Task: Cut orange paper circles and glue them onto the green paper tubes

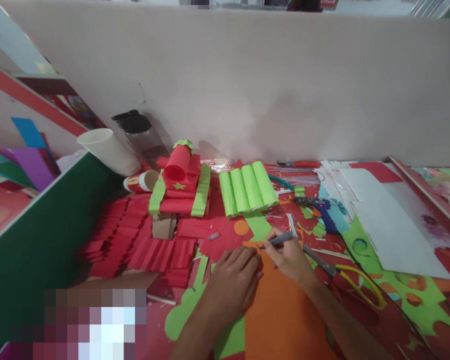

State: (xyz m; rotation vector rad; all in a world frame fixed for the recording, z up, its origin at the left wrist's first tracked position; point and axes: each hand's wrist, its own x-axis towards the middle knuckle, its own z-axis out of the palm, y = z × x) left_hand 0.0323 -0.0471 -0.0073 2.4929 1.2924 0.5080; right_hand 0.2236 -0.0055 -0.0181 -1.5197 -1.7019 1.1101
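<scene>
A sheet of orange paper lies in front of me. My left hand rests on its left edge with the fingers laid down, holding no object. In my right hand is a grey pen, its tip touching the paper near the top left corner, where a short dark mark shows. Beyond the hands stand several light green paper rolls joined side by side. A red paper model with green strips and a star is to their left.
Scissors with yellow handles lie right of my right arm. A glue gun with a cord sits behind them, beside white sheets. Pleated red paper, a white cup and a bottle are at the left, near a green panel.
</scene>
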